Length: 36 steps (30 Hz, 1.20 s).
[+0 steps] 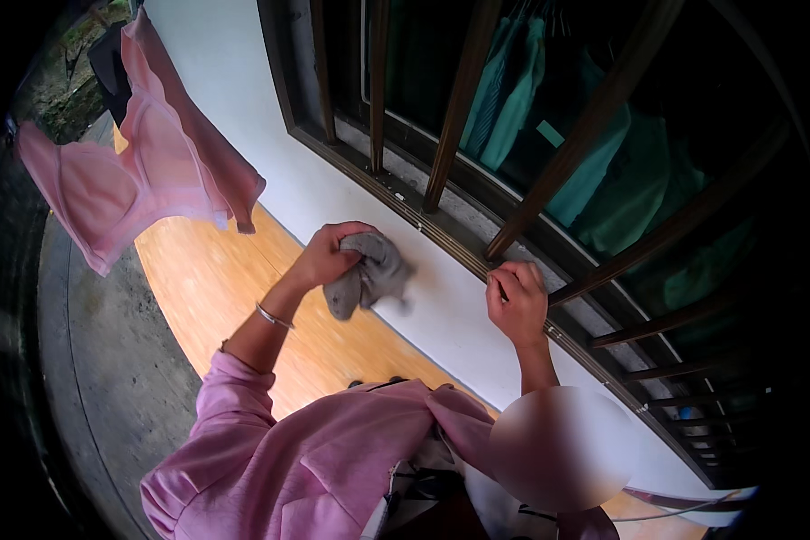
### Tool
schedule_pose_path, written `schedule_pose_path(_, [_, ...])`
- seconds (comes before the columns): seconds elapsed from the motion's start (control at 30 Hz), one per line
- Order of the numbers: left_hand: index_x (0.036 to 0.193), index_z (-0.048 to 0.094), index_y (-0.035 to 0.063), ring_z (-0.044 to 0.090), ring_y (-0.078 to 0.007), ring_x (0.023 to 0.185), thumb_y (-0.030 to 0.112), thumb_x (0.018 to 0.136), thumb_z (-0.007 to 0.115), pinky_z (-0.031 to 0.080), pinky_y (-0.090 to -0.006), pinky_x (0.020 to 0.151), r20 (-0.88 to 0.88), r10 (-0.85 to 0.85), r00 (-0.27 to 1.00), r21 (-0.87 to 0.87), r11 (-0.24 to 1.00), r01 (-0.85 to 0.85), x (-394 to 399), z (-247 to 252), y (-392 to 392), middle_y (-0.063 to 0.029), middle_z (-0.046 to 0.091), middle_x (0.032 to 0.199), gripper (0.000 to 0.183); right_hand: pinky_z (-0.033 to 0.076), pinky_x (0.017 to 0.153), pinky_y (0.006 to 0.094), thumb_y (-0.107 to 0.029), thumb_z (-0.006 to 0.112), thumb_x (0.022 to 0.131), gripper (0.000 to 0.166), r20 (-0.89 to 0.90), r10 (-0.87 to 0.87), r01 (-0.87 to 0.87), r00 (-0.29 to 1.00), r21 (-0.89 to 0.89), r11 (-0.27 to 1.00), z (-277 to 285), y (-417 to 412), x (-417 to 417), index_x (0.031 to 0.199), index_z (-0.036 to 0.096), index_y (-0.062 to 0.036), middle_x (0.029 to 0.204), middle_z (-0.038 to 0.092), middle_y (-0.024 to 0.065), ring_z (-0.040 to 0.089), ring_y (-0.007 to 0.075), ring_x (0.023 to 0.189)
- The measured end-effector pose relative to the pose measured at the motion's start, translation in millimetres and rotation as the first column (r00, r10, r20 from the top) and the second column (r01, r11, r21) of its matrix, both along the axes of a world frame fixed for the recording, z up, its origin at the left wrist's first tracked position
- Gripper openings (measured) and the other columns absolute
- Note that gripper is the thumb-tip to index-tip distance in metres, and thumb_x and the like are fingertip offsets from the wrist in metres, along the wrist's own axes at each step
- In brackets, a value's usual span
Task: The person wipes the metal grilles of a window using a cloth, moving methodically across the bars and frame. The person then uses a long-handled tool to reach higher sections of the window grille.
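Observation:
My left hand (334,253) is closed around a crumpled grey cloth (381,266), holding it in front of the white wall. The cloth's right edge is blurred, and its speckled lower part hangs below my fingers. To the right, my right hand (518,297) is at the dark window frame (445,246), close to the foot of a brown window bar (536,182). Its fingers are curled. Whether they grip the frame's edge or pinch something small is not visible.
Brown bars cross the window, and green-tinted garments (513,88) show behind its glass. At upper left hangs a pink bra (169,148). White wall (223,88) runs below the window, beside a tan tiled floor (209,270) and grey concrete (128,337).

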<state>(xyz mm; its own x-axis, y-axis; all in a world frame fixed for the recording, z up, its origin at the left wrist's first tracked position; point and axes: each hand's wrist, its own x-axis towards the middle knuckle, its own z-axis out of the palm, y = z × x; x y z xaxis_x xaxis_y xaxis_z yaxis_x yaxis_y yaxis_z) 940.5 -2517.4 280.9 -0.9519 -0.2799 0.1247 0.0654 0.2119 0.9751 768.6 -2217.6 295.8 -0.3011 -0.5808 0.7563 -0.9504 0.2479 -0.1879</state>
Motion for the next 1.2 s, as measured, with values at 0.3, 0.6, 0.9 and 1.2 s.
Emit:
schedule_pose_path(0.3, [0.123, 0.057, 0.0002, 0.057, -0.0213, 0.113, -0.006, 0.078, 0.049, 0.042, -0.0299, 0.099, -0.548, 0.714, 0.436, 0.286, 0.650, -0.704, -101, 73, -57, -0.0112, 0.060, 0.120, 0.046, 0.048, 0.071, 0.0362, -0.001, 0.070, 0.071, 0.013, -0.043, -0.032, 0.031, 0.999, -0.016, 0.999, -1, 0, 1, 0.080, 0.064, -0.0083, 0.087, 0.059, 0.0045, 0.059, 0.0246, 0.079])
schedule_pose_path(0.6, [0.115, 0.069, 0.0068, 0.059, -0.0217, 0.109, -0.004, 0.070, 0.075, 0.044, -0.0310, 0.098, -0.514, -0.017, 0.858, -0.455, 0.853, -0.256, -161, 34, -124, -0.0061, 0.063, 0.114, 0.047, 0.049, 0.069, 0.0361, -0.001, 0.070, 0.070, 0.013, -0.062, -0.048, 0.046, 0.997, -0.030, 0.998, -9, -6, -1, 0.079, 0.063, -0.0074, 0.087, 0.059, 0.0049, 0.060, 0.0251, 0.079])
schedule_pose_path(0.9, [0.101, 0.069, 0.0065, 0.063, -0.0245, 0.096, 0.016, 0.083, 0.063, 0.047, -0.0319, 0.086, -0.071, 0.040, 0.997, -0.762, 0.643, -0.080, -170, 49, -125, -0.0096, 0.059, 0.102, 0.021, 0.049, 0.067, 0.0352, -0.001, 0.069, 0.066, 0.017, -0.106, -0.115, 0.113, 0.988, -0.022, 0.993, -13, -11, 0, 0.078, 0.061, -0.0089, 0.086, 0.059, 0.0044, 0.060, 0.0241, 0.077])
schedule_pose_path(1.2, [0.113, 0.057, 0.0130, 0.058, -0.0413, 0.102, 0.007, 0.078, 0.070, 0.049, -0.0454, 0.086, -0.641, 0.555, 0.529, -0.335, 0.418, -0.844, -185, 46, -111, -0.0143, 0.056, 0.115, 0.038, 0.049, 0.065, 0.0347, -0.001, 0.069, 0.065, 0.017, -0.103, -0.134, 0.131, 0.986, -0.034, 0.991, -12, -12, -1, 0.078, 0.061, -0.0093, 0.085, 0.059, 0.0041, 0.059, 0.0238, 0.075])
